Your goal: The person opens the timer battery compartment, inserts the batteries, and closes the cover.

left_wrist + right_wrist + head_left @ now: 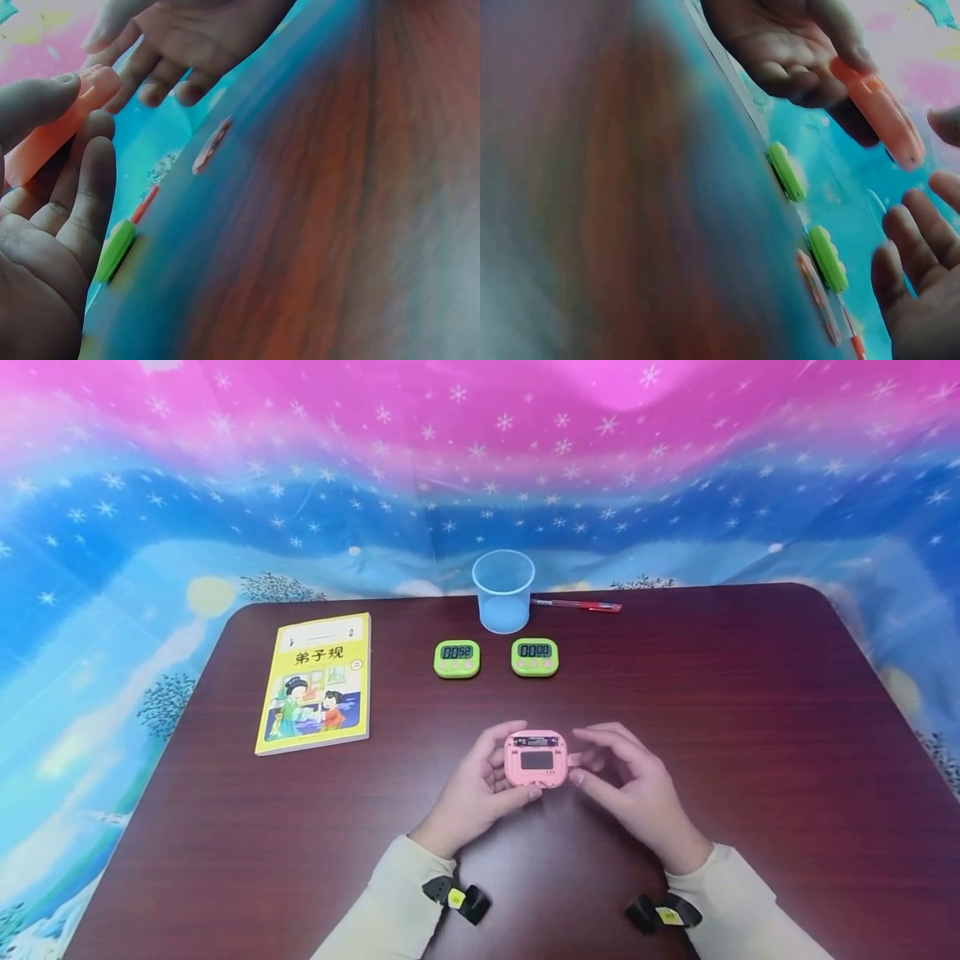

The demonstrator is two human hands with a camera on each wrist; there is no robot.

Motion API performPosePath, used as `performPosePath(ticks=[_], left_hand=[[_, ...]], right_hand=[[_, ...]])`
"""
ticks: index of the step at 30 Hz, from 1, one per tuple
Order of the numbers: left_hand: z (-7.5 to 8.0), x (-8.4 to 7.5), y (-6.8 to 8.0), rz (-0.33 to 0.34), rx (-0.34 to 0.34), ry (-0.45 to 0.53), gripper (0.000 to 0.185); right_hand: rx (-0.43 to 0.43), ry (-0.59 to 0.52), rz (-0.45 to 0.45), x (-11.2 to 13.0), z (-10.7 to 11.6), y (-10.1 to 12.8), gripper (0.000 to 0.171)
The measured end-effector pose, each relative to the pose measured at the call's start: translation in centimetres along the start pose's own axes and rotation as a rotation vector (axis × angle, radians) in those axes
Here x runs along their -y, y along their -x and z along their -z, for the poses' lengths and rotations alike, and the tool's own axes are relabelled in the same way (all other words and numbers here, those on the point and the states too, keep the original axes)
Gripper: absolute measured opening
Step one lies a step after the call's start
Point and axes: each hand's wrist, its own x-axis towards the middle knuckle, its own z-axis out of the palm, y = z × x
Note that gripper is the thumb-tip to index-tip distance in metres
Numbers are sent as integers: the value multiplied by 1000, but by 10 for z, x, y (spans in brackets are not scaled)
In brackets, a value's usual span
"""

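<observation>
My left hand (480,785) grips a pink digital timer (557,774) at its left side, thumb along the lower edge. The timer's back faces up, and a dark battery (536,742) shows in its uncovered slot. Just right of the timer, my right hand (637,789) has its fingers spread and loosely bent, apart from the timer in the right wrist view. A thin pink piece, which looks like a battery cover (817,296), lies on the table. From above, this pink piece (576,759) appears between the timer and my right fingers.
Two green timers (457,672) (535,671) sit beyond my hands. Behind them stands a translucent blue cup (504,610), with a red pen (588,606) at its right. A yellow book (315,685) lies at the left of the dark wooden table (750,710). A patterned cloth (480,460) hangs behind.
</observation>
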Motion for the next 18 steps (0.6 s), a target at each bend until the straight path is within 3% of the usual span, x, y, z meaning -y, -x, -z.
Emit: performPosePath(ticks=[4,8,14,18], left_hand=[[6,-2,0,-4,-54,-12,79],[10,-2,-1,-1,-76,-15,80],[12,1,-1,-4,-68,1,80],[12,3,-1,9,-73,2,80]], right_hand=[[-46,260,-65,-8,8,-5,37],[-5,450,-166,-15,18,-7,31],[111,566,-198,-19,29,-8,18],[149,555,-182,-21,31,-9,14]])
